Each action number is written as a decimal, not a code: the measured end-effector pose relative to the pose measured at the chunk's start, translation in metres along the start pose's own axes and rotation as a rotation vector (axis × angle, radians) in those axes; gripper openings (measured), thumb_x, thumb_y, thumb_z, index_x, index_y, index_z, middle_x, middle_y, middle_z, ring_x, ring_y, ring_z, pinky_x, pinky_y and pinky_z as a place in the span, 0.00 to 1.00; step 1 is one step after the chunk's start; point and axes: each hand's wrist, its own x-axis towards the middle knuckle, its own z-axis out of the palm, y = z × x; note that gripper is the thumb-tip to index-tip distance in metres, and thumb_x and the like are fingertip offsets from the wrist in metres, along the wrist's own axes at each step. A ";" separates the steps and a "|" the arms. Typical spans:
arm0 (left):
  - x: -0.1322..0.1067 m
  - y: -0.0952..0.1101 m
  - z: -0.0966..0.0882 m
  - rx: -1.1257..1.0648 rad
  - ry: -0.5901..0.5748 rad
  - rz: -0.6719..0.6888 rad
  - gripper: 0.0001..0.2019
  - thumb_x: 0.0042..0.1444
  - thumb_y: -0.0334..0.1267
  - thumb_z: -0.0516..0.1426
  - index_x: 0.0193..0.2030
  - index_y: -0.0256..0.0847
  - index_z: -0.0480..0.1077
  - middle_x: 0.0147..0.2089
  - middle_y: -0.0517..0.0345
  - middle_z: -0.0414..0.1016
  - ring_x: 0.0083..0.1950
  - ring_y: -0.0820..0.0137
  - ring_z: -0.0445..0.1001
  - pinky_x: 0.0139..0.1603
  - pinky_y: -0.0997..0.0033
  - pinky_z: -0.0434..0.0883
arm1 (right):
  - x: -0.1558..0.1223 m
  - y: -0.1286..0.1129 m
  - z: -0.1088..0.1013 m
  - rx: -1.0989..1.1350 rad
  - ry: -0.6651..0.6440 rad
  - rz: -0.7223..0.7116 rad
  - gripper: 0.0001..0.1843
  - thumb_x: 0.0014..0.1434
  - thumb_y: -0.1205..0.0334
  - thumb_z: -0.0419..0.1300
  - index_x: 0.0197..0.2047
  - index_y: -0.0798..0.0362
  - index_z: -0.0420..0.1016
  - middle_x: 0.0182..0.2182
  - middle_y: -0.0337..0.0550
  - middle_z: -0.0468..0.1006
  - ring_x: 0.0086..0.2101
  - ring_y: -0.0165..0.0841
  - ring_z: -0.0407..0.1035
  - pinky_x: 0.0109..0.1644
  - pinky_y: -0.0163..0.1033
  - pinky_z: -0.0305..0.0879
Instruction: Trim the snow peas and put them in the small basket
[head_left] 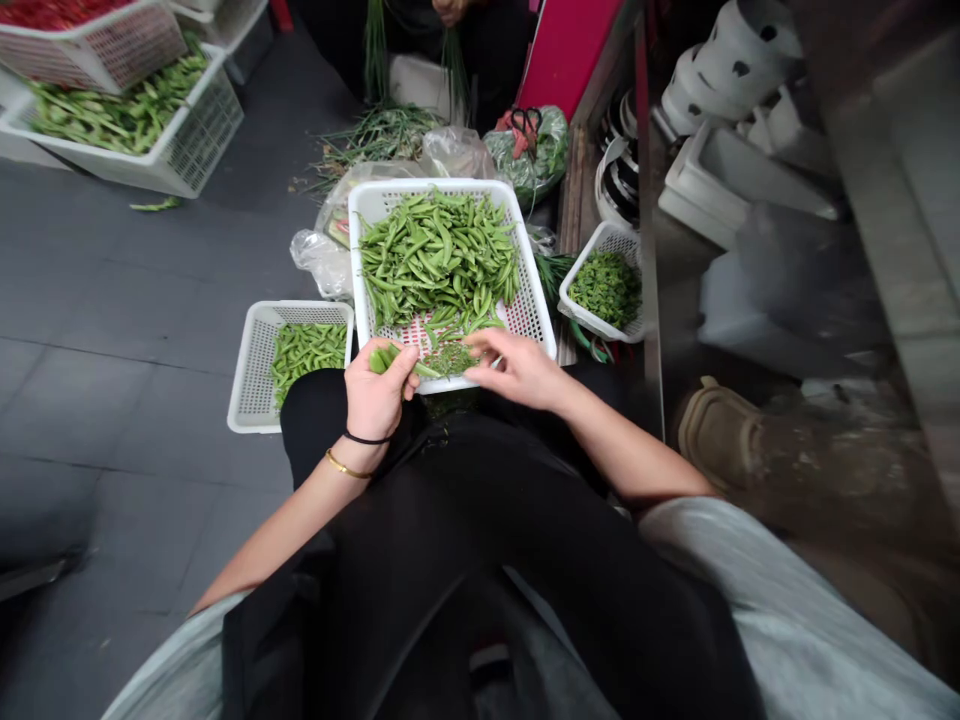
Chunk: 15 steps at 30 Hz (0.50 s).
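My left hand [375, 400] is closed around several green pea pods [384, 358], with one pod poking out past the thumb toward the right. My right hand [521, 370] hovers over the front right of a large white basket [534, 290], thumb and fingers apart with nothing visible between them. A heap of pea pods [442, 250] fills the back and middle of that basket. Small green trimmings [452, 360] lie at its near edge, between my hands. Left of my knee stands a smaller white basket [251, 370] of pods [307, 350].
At right sits a small basket [596, 322] of leafy greens [604, 288]. Behind are plastic bags [457, 152], scissors [525, 122] and cut green stalks [382, 135]. Another person's hand [450, 10] shows at the top. Stacked crates [202, 130] stand far left; a metal-edged shelf [651, 300] borders the right.
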 end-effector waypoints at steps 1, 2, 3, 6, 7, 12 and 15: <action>-0.001 0.001 0.000 0.052 -0.012 0.024 0.14 0.47 0.44 0.65 0.30 0.39 0.66 0.17 0.67 0.66 0.14 0.79 0.60 0.15 0.79 0.57 | 0.002 -0.002 0.006 -0.027 -0.064 -0.026 0.12 0.59 0.56 0.58 0.42 0.55 0.70 0.34 0.42 0.75 0.32 0.29 0.67 0.35 0.33 0.61; -0.002 0.003 -0.001 0.123 -0.022 0.057 0.12 0.48 0.44 0.64 0.30 0.40 0.67 0.18 0.66 0.67 0.15 0.79 0.61 0.16 0.78 0.58 | 0.004 -0.003 0.013 -0.070 -0.111 -0.053 0.10 0.61 0.57 0.56 0.41 0.55 0.70 0.34 0.42 0.75 0.32 0.29 0.67 0.36 0.34 0.60; -0.002 0.006 -0.003 0.215 -0.029 0.109 0.11 0.49 0.44 0.64 0.31 0.40 0.69 0.20 0.64 0.69 0.18 0.77 0.64 0.19 0.78 0.61 | 0.006 -0.004 0.019 -0.121 -0.144 -0.081 0.09 0.63 0.59 0.53 0.38 0.56 0.70 0.32 0.42 0.74 0.32 0.30 0.66 0.36 0.34 0.59; 0.000 0.018 -0.015 0.550 -0.130 0.337 0.10 0.46 0.42 0.65 0.33 0.41 0.74 0.32 0.55 0.75 0.34 0.69 0.73 0.31 0.74 0.68 | 0.009 -0.003 0.025 -0.215 -0.200 -0.192 0.14 0.65 0.62 0.49 0.30 0.56 0.69 0.27 0.42 0.72 0.30 0.29 0.65 0.36 0.34 0.56; 0.001 0.022 -0.019 0.653 -0.239 0.389 0.10 0.45 0.42 0.66 0.34 0.41 0.75 0.35 0.54 0.75 0.38 0.67 0.73 0.35 0.73 0.69 | 0.008 -0.002 0.024 -0.211 -0.225 -0.252 0.14 0.65 0.62 0.49 0.30 0.56 0.69 0.27 0.41 0.72 0.30 0.29 0.64 0.35 0.34 0.56; 0.001 0.030 -0.024 0.781 -0.854 0.241 0.08 0.49 0.42 0.63 0.27 0.40 0.74 0.23 0.59 0.71 0.26 0.73 0.69 0.28 0.76 0.64 | 0.002 -0.002 0.020 -0.121 -0.261 -0.482 0.17 0.67 0.61 0.46 0.31 0.55 0.70 0.27 0.41 0.73 0.30 0.28 0.65 0.35 0.32 0.58; -0.005 0.019 -0.015 0.557 -0.784 -0.049 0.14 0.50 0.44 0.62 0.22 0.38 0.69 0.17 0.62 0.65 0.17 0.78 0.60 0.19 0.78 0.57 | 0.005 -0.002 0.026 -0.220 -0.099 -0.406 0.19 0.67 0.62 0.45 0.29 0.55 0.70 0.25 0.42 0.72 0.29 0.29 0.65 0.34 0.33 0.58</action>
